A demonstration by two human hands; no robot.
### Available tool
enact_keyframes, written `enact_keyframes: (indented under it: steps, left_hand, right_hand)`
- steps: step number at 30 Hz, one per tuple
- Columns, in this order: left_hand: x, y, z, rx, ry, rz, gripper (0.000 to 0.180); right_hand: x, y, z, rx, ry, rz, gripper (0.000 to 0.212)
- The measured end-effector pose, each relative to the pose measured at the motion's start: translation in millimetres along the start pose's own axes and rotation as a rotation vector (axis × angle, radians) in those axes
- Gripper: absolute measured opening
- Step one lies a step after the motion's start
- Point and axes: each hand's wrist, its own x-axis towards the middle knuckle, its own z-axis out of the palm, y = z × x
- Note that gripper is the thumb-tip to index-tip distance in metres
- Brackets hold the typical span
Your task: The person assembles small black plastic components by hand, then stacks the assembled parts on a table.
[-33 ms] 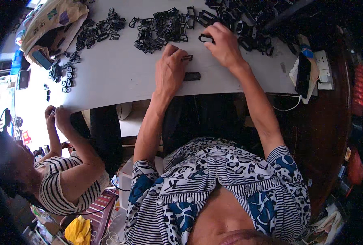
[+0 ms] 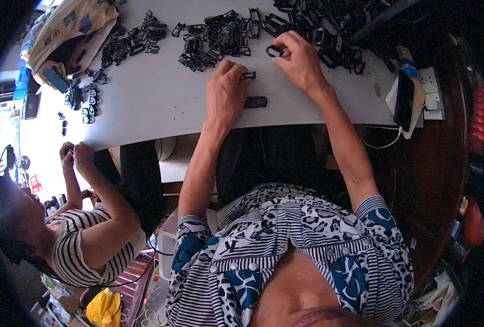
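My left hand (image 2: 227, 92) rests over the table, its fingers closed on a small black plastic frame (image 2: 248, 76) that sticks out to the right of the fingertips. To its right and a little farther away, my right hand (image 2: 300, 64) pinches another black frame (image 2: 275, 52), a rounded loop with an opening, held between thumb and fingers. Nearer to me, beside my left wrist, a dark oblong piece (image 2: 256, 102) lies flat on the tabletop. Beyond my left hand spreads a pile of similar black frames (image 2: 220, 35). My fingers partly hide both held pieces.
A larger heap of black parts (image 2: 334, 41) lies at the far right of the white table (image 2: 160, 101). More parts (image 2: 138, 41) and a paper bag (image 2: 75, 32) are at left. A phone (image 2: 404, 101) with a cable lies right. A co-worker (image 2: 97, 234) sits at left, hands together.
The frame in my right hand has tilted slightly, and the fingers around it have shifted a little. My left hand and its frame are almost where they were.
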Motion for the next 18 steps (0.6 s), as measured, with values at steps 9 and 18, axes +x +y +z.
enact_keyframes:
  steps: [9,18]
  left_hand:
    - [9.9,9.9,-1.8,-0.384,0.006,-0.158,0.023]
    - [11.9,9.0,11.5,-0.137,-0.071,0.046,0.026]
  right_hand:
    - [-38.7,24.9,-8.0,0.229,-0.02,-0.02,0.039]
    - [-49.3,12.2,-16.3,-0.131,0.008,-0.106,0.035]
